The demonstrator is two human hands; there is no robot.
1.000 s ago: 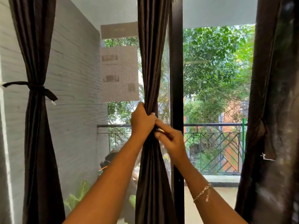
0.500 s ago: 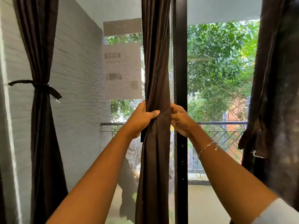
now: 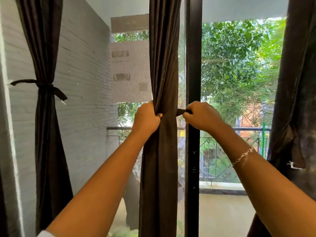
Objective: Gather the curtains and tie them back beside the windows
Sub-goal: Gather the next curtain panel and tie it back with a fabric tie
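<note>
A dark brown middle curtain (image 3: 162,65) hangs gathered in front of the black window frame post (image 3: 194,65). My left hand (image 3: 147,118) grips the bunched fabric from the left at mid height. My right hand (image 3: 201,117) is closed on a dark tie strip (image 3: 180,112) that comes out from the curtain's right side. At the left, another dark curtain (image 3: 44,134) hangs tied with a knotted band (image 3: 42,86). A third dark curtain (image 3: 297,100) hangs at the right edge, gathered at about the same height.
A grey brick wall (image 3: 80,100) runs along the left outside the glass. Beyond the window are a balcony railing (image 3: 222,151), a tiled balcony floor (image 3: 222,216) and green trees (image 3: 239,65). A bracelet (image 3: 242,157) is on my right wrist.
My right hand has moved from the curtain's front to its right side and pulled the tie strip out rightward. My left hand keeps its grip on the bunched fabric.
</note>
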